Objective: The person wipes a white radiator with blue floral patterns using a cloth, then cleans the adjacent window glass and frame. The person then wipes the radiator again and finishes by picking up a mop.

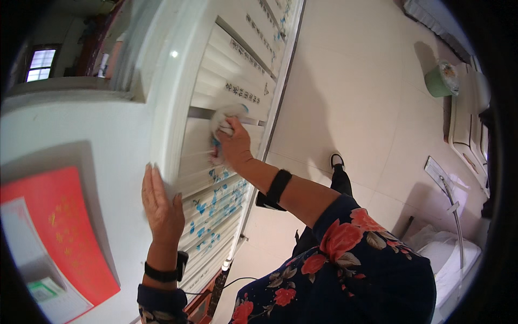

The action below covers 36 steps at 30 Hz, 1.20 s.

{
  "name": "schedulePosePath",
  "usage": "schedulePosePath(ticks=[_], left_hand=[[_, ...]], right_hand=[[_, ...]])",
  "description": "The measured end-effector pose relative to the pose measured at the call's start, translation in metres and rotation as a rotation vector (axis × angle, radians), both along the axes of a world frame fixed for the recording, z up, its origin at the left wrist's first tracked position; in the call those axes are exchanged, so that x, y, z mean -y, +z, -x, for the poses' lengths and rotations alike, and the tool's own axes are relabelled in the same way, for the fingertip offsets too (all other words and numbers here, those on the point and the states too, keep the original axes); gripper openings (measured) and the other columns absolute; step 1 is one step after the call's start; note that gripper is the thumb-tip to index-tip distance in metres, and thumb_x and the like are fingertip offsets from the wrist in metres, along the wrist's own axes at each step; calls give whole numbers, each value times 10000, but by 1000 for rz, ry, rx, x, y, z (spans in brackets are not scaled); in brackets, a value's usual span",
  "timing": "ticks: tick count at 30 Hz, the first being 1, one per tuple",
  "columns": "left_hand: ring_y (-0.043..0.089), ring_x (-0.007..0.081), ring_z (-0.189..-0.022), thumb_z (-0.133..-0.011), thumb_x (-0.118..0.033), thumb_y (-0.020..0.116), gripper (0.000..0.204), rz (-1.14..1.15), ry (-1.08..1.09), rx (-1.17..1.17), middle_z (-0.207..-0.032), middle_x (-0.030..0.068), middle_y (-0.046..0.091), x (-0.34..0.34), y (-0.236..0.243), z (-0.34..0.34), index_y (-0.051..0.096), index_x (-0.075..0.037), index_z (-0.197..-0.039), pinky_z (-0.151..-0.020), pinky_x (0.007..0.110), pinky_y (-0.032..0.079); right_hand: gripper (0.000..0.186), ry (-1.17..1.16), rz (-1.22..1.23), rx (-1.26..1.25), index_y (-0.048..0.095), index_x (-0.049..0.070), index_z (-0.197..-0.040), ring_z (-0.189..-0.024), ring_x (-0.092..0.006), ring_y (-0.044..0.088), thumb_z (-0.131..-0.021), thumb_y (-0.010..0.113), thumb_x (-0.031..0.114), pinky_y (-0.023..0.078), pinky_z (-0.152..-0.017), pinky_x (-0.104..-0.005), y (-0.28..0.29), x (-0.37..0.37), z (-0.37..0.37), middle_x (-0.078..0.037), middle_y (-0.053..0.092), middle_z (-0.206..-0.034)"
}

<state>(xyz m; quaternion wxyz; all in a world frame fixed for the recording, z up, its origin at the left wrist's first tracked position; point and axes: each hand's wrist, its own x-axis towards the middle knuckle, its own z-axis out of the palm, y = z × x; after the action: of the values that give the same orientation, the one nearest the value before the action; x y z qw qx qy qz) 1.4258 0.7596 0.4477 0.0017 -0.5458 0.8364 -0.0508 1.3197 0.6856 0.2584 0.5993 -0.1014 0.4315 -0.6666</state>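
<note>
A pale cloth with some blue and red on it is bunched under my right hand, whose fingers press it to a white slatted panel. Dark lettering and blue flower shapes decorate the slats. My left hand rests against the white frame beside the panel, its fingers stretched out and nothing held. Black bands circle both my forearms.
At the left, a red sheet hangs on the white wall, below a window opening. To the right stand a green bin with a plastic liner, a cream drawer unit and a flat mop. Light floor tiles lie between.
</note>
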Motion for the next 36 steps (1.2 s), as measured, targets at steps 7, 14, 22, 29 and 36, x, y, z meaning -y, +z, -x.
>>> schedulePosePath(ticks=[7,14,22,29,36], left_hand=[[273,352,-1248,-724,-113,626,741,34,-66,-61,-1355,173,296,-7,16,-1,231,-18,-1344,-1038,464,182],[315,349,-1223,-713,-111,635,715,63,-31,40,-1316,188,345,-91,34,-51,275,-21,-1324,-1029,463,207],[346,375,-1199,-686,24,609,692,27,-6,-91,-1319,224,323,-98,7,-89,302,-8,-1305,-1013,417,279],[298,413,-1221,-734,-5,533,620,-46,117,-8,-1326,257,281,-100,6,-89,273,36,-1295,-1008,460,263],[274,385,-1234,-816,-210,533,614,17,159,83,-1336,233,278,-105,2,-99,246,39,-1298,-1020,466,213]], right_hand=[[340,-42,312,-201,461,18,-1145,-959,-127,501,-815,540,1,412,-839,-244,99,-47,-15,-74,545,-1044],[353,-98,353,-361,415,24,-1164,-937,-134,493,-841,553,64,407,-837,-252,106,-111,-67,-68,523,-1036],[394,-133,258,-367,421,33,-1153,-903,-283,507,-796,584,72,424,-791,-344,83,-89,-66,-163,507,-1025],[405,-190,-4,-501,469,101,-1121,-939,-364,497,-743,596,30,424,-788,-389,19,-57,-50,-180,496,-1013],[350,-292,-173,-230,463,60,-1159,-972,-148,505,-823,556,23,411,-822,-259,-106,-30,-58,-48,517,-1089]])
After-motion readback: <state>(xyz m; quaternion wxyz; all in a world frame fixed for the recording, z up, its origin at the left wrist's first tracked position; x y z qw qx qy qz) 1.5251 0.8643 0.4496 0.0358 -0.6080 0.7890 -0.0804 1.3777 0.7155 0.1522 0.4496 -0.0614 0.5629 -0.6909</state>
